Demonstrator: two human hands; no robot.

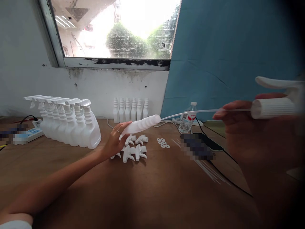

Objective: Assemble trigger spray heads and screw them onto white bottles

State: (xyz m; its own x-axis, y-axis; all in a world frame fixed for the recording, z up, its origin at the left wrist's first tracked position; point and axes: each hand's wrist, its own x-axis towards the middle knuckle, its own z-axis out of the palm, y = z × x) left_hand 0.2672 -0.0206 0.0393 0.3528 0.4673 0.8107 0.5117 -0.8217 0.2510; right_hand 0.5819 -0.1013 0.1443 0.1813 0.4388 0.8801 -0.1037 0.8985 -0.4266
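Note:
My left hand (114,144) is wrapped round a white plastic bottle (141,125), tilted so that its neck points right. In my right hand (257,140), close to the camera, is a white trigger spray head (274,108) with a ribbed collar. A thin clear dip tube (197,111) runs from the collar leftward, and its far end meets the bottle's mouth; whether it is inside I cannot tell. Under my left hand several loose trigger spray heads (141,152) lie on the brown table (152,190).
Assembled spray bottles (71,124) stand in a row at left; several headless bottles (130,109) line the wall. White rings (163,143), loose thin tubes (209,171), a water bottle (188,117), a dark phone-like device (208,141) and cables lie toward the right.

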